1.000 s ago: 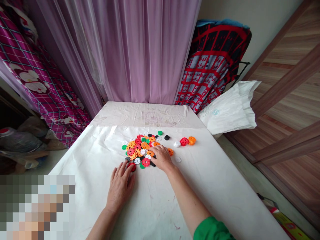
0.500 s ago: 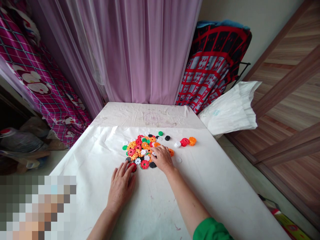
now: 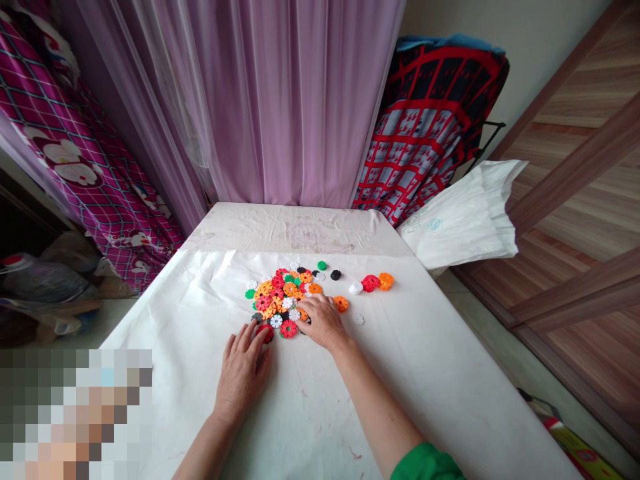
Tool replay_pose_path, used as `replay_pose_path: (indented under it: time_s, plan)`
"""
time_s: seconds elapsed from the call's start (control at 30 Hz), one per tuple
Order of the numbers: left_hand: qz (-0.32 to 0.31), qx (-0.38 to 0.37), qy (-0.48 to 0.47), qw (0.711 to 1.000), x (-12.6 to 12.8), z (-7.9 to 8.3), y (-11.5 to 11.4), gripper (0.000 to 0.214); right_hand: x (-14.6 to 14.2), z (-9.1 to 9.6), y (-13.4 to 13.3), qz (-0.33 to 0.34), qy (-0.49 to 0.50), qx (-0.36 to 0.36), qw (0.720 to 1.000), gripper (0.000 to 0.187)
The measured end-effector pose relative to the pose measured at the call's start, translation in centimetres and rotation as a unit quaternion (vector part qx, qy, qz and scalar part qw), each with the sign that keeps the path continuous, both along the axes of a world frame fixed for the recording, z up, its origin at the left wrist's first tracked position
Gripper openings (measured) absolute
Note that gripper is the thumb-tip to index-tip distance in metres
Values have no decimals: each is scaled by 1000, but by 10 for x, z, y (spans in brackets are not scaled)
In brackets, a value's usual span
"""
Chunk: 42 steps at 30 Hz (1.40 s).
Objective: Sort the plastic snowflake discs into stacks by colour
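Note:
A pile of notched snowflake discs [image 3: 277, 300] in red, orange, white, green and black lies on the white-covered table [image 3: 295, 413]. My left hand [image 3: 244, 365] rests at the near left of the pile, fingers stretched out, the fingertips touching a red disc [image 3: 268, 335]. My right hand [image 3: 324, 323] lies over the right side of the pile with its fingers apart and slightly bent. Its fingertips reach a white disc [image 3: 294, 315]; black discs beneath the hand are partly hidden. Just beyond the right hand is a loose orange disc [image 3: 341, 304].
Right of the pile stand small white [image 3: 355, 288], red [image 3: 371, 284] and orange stacks [image 3: 385, 281]. Single green [image 3: 322, 266] and black discs [image 3: 336, 275] lie behind. A white bag [image 3: 465, 217] is at the table's right edge, a purple curtain [image 3: 300, 100] behind.
My right hand has shifted slightly left and toward me, uncovering the loose orange disc and covering more of the black one. My left hand has stayed in place.

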<state>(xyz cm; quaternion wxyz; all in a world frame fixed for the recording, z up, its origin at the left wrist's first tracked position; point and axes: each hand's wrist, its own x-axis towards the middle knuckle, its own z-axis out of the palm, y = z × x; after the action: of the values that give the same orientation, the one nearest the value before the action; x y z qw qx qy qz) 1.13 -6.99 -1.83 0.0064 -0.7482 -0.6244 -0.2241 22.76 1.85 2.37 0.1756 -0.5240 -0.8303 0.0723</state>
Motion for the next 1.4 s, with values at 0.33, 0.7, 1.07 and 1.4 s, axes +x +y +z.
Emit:
replay_pose_path:
  time_s: [0.33,0.7,1.07,1.4]
  plan:
    - [7,3,5,1000,1,-2,0,39,-2,5,9,5,-83,-15,996,38]
    - [6,-5,11,1000,1,-2,1,41,7,-4,9,-64,-89,57,992,41]
    - [4,-8,14,1000,0,-1,1,42,36,17,13,-55,-135,52,988,16]
    - [-2,-10,17,1000,0,1,1,41,66,31,19,-53,-183,61,980,28]
